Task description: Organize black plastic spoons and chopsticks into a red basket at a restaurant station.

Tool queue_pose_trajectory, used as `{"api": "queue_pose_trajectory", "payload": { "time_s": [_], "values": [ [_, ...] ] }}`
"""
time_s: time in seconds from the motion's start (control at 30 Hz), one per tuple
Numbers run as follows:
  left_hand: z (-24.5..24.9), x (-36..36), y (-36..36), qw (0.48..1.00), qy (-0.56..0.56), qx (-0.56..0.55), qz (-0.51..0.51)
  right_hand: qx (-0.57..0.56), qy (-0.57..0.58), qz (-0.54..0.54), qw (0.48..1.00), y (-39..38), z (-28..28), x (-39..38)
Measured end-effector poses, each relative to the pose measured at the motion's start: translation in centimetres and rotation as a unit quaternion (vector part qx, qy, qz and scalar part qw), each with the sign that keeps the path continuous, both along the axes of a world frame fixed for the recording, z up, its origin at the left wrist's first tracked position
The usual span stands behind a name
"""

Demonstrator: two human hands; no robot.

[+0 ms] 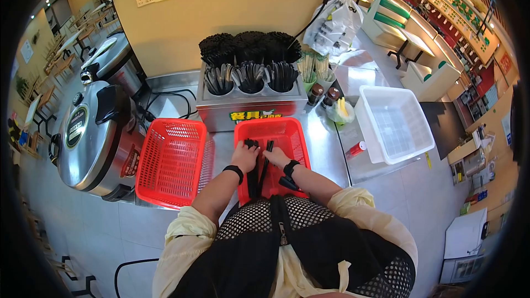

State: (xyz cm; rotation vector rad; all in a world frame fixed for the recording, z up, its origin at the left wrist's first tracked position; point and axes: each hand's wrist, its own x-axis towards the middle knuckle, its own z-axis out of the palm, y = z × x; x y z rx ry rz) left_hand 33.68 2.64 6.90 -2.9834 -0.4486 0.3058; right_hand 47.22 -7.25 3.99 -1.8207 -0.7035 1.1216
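Observation:
Both of my hands are over a red plastic basket (298,132) in front of the metal utensil holder. My left hand (245,157) is closed around a bundle of black chopsticks (253,182), which points down into the basket. Just to its right, my right hand (277,158) grips a few black chopsticks (264,174), tilted slightly. More black utensils (289,183) lie in the basket under my right wrist. Behind the basket, the metal holder (251,105) carries spoons (249,77) in round cups and black chopsticks (249,47) in dense bunches at the back.
An empty red basket (172,160) is at left, beside large steel cookers (91,138). At right are a white tub (395,124), a red can (356,150), brown jars (331,96) and a plastic bag (335,25). A wall stands behind the holder.

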Motion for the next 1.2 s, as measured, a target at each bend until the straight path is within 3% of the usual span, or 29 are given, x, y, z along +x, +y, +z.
{"api": "queue_pose_trajectory", "payload": {
  "time_s": [0.03, 0.13, 0.23, 0.4, 0.47, 0.67, 0.73, 0.87, 0.97, 1.03, 1.07, 1.1, 1.2],
  "values": [
    [-0.5, -0.1, 0.1, 0.999, -0.040, -0.001, 0.008, -0.087, -0.018, 0.063, 0.994, 0.1, -0.1, -0.5],
    [-0.7, -0.4, 0.3, 0.995, -0.092, -0.027, -0.018, -0.083, -0.043, 0.095, 0.991, 0.3, -2.0, -1.8],
    [-0.9, -0.2, 0.4, 0.998, -0.028, 0.007, -0.059, -0.054, -0.043, 0.127, 0.990, -0.1, 0.3, -3.0],
    [-1.7, -0.2, 0.5, 0.996, -0.046, 0.006, -0.077, -0.009, -0.054, 0.193, 0.980, -0.5, -0.6, -2.9],
    [-1.6, -0.1, 0.6, 0.996, -0.046, 0.007, -0.079, 0.076, -0.328, 0.232, 0.913, -1.2, -0.5, -2.8],
    [-0.4, 0.0, 0.3, 0.997, -0.001, -0.049, -0.057, 0.098, -0.230, 0.114, 0.962, -1.8, -4.1, -2.6],
    [-0.8, -0.3, 0.4, 0.987, -0.123, -0.011, -0.101, 0.083, -0.217, 0.103, 0.967, -1.9, -3.7, -2.5],
    [-1.3, -0.2, 0.6, 0.992, -0.079, -0.019, -0.092, 0.082, -0.200, 0.131, 0.967, -1.7, -3.0, -1.9],
    [-0.4, 0.1, 0.4, 0.996, -0.046, -0.043, -0.069, 0.055, -0.140, 0.206, 0.967, -0.5, 1.4, 0.6],
    [0.4, -0.1, 0.2, 0.996, -0.024, -0.058, -0.070, 0.027, -0.021, 0.158, 0.987, 0.3, 7.3, 2.5],
    [0.2, -0.1, 0.3, 0.996, -0.024, -0.058, -0.070, 0.069, -0.008, 0.141, 0.988, 0.6, 10.6, 3.7],
    [-0.2, 0.0, 0.3, 0.996, -0.031, -0.047, -0.071, 0.196, -0.086, 0.066, 0.975, 1.9, 12.6, 7.2],
    [-0.4, 0.1, 0.3, 0.996, -0.043, -0.034, -0.074, 0.262, -0.097, -0.061, 0.958, 2.8, 17.7, 10.8]
  ]
}}
